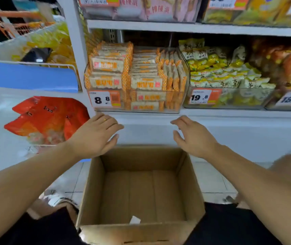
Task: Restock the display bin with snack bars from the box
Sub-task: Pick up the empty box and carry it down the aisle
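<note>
Box (141,188) on floor, emptied save small paper scrap; snack bars (137,75) stacked full in display bin (182,103) on shelf; left hand (97,135), right hand (194,137) spread, holding nothing, between bin and box; restocking apparently complete; next: remove box.

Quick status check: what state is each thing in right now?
Box: open, no bars inside, only a paper scrap.
Bin: piled with snack bars above its rim.
Left hand: open, holding nothing.
Right hand: open, holding nothing.
</note>
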